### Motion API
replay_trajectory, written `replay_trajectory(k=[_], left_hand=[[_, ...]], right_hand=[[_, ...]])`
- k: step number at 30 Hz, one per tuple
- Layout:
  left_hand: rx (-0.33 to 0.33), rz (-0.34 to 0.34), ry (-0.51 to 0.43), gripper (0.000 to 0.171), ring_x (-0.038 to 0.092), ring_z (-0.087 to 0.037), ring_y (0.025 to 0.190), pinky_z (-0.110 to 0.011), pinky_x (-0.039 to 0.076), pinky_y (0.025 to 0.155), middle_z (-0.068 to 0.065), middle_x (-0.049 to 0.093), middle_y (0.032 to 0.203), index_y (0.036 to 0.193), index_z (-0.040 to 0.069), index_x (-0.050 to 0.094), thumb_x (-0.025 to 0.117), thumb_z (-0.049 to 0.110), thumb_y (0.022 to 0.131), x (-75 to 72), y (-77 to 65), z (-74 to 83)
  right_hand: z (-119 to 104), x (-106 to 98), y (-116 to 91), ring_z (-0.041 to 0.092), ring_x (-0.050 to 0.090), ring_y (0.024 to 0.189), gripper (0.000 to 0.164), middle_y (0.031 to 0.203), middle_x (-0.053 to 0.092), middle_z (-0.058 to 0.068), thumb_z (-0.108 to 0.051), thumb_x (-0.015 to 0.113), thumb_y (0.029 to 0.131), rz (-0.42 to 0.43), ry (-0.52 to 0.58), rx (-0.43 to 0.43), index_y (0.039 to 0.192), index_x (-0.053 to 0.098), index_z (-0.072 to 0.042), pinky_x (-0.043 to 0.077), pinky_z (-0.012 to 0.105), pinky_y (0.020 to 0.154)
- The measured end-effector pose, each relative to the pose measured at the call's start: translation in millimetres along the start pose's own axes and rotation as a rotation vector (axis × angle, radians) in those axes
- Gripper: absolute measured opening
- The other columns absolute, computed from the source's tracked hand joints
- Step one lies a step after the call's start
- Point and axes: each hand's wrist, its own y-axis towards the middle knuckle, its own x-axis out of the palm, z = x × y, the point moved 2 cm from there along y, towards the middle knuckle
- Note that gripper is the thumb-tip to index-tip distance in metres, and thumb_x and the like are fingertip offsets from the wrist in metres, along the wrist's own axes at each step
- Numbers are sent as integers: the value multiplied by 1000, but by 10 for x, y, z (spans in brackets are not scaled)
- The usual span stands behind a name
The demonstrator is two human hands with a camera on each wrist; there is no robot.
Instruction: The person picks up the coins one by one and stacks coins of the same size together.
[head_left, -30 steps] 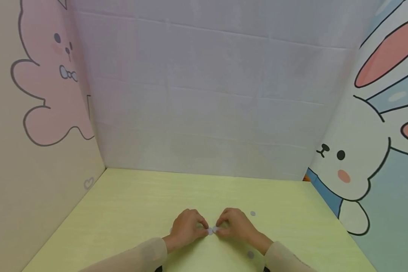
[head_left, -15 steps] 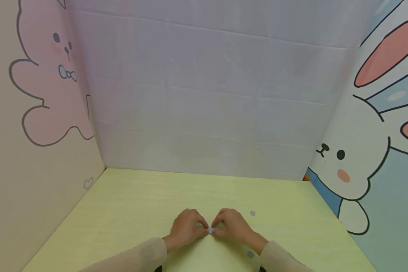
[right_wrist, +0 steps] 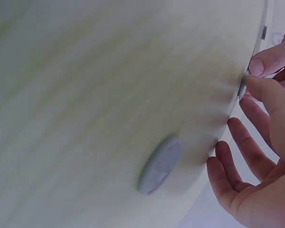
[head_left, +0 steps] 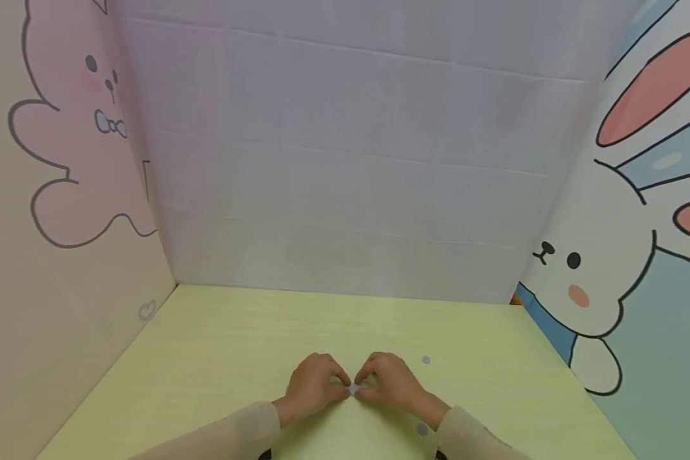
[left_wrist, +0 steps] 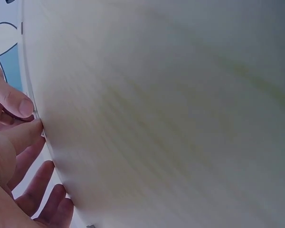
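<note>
My left hand (head_left: 313, 385) and right hand (head_left: 392, 383) meet over the yellow tabletop, fingertips nearly touching. Between them lies a small light-grey coin (head_left: 353, 388), partly covered by the fingertips. Thumb and index finger of each hand pinch at its edges. The right wrist view shows this coin (right_wrist: 243, 86) edge-on at the fingertips, low against the surface; whether it is one coin or two overlapping, I cannot tell. Other fingers of the right hand (right_wrist: 266, 156) rest their tips on the table. In the left wrist view the left hand (left_wrist: 19, 166) hides most of the coin.
A grey coin (head_left: 425, 360) lies behind the right hand, and another (head_left: 422, 429) near the right sleeve. One more (head_left: 288, 388) peeks out beside the left hand. A white back wall (head_left: 345, 160) and side panels with cartoon animals enclose the yellow table (head_left: 236, 319).
The right hand has moved left with its coin to the coin at the left hand; the two separate coins now appear as one spot. The left hand has stayed almost still.
</note>
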Motion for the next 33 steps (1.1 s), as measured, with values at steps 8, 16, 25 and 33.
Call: replay_trajectory(k=[8,16,25,33], left_hand=[[8,-5,-1,11,62,-14,90,-33,54,75,11,75,94,85,26,86,95,29,79,5,0,-22],[24,-3,-1,12,63,-16,91,-35,56,77,9,75,94,86,25,86,95,28,79,-20,-15,0],[14,-8,0,12,64,-17,92,-38,57,78,10,75,94,86,25,86,95,29,79,-10,-16,-12],[13,-3,7,12,64,-18,93,-39,57,80,10,74,94,86,25,86,95,30,79,-4,-13,-5]], right_hand=[[39,2,8,6,66,87,11,91,77,-10,-22,91,85,-11,-14,16,92,85,-16,55,30,81],[62,6,-11,9,66,89,10,94,74,-7,-18,91,83,-12,-24,6,90,85,-15,56,33,82],[50,10,-11,10,66,90,8,95,74,-9,-20,91,85,-17,-5,29,90,86,-18,56,32,83],[34,4,-18,12,67,90,8,94,74,-10,-21,92,84,-7,8,26,89,86,-18,55,33,82]])
